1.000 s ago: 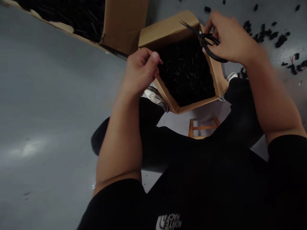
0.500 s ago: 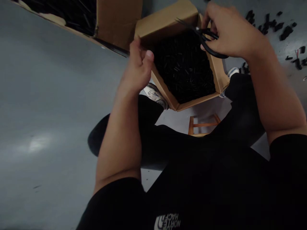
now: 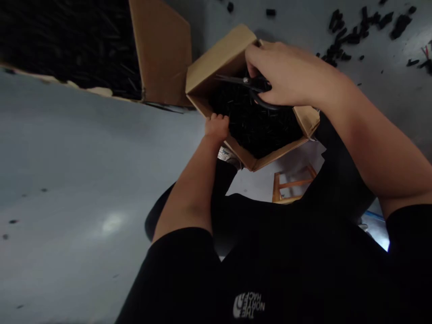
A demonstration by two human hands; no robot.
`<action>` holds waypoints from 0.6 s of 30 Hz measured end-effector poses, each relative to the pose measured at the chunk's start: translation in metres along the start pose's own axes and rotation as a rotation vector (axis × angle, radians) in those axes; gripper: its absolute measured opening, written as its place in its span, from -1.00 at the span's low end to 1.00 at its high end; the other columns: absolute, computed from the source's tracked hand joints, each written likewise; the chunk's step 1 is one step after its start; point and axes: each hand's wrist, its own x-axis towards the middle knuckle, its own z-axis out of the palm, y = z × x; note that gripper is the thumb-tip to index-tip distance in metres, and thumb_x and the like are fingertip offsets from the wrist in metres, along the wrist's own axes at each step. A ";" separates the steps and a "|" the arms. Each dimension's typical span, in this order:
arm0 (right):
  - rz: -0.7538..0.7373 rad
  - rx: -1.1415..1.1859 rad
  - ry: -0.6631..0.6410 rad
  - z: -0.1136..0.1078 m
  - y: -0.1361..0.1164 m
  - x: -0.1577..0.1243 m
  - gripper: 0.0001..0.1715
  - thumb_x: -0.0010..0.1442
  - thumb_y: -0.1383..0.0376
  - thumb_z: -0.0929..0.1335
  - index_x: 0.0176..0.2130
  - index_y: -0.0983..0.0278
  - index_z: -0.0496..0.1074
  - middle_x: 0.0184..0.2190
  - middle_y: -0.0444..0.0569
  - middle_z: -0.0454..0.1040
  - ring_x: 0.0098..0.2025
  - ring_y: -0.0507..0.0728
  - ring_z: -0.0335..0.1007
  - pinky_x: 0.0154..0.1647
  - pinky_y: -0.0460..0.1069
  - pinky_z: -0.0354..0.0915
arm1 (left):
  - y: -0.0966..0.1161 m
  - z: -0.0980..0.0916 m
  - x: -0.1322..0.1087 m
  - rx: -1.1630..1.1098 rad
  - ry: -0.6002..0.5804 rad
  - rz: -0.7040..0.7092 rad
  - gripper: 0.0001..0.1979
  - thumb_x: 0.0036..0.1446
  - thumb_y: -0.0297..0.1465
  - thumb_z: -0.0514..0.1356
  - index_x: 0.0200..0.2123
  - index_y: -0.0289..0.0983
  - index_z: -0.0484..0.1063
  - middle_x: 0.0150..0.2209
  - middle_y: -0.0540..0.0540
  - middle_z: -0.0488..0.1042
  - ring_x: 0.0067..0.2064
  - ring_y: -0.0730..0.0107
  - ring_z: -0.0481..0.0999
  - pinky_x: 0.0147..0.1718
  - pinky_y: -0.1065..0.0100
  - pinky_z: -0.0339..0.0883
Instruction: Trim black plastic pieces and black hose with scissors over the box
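Note:
My right hand point(image 3: 286, 74) grips black-handled scissors point(image 3: 248, 83) above a cardboard box point(image 3: 216, 67), with the blades pointing left and closed together. The box is full of small black pieces point(image 3: 259, 130), and a part of them lies hidden under my right hand. My left hand point(image 3: 216, 127) curls its fingers over the box's near left rim. I can see no tool in that hand.
A second open cardboard box point(image 3: 162, 54) of long black pieces point(image 3: 67, 45) stands at the upper left. Loose black pieces point(image 3: 351, 38) lie on the grey floor at the upper right. A wooden stool point(image 3: 280, 189) and a shoe point(image 3: 229, 157) show below the box.
My left hand has dropped from beside the box flap onto the near rim. My right hand has moved left with the scissors, further over the box, and the view has shifted.

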 end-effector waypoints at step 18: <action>0.002 0.014 0.024 0.007 0.008 0.002 -0.57 0.43 0.42 0.48 0.25 0.35 0.51 0.26 0.26 0.64 0.35 0.63 0.62 0.26 0.47 0.62 | -0.011 0.018 0.039 -0.073 -0.004 -0.154 -0.58 0.31 -0.28 0.36 0.05 -0.52 0.67 0.28 -0.71 0.57 0.57 -0.52 0.30 0.54 -0.34 0.13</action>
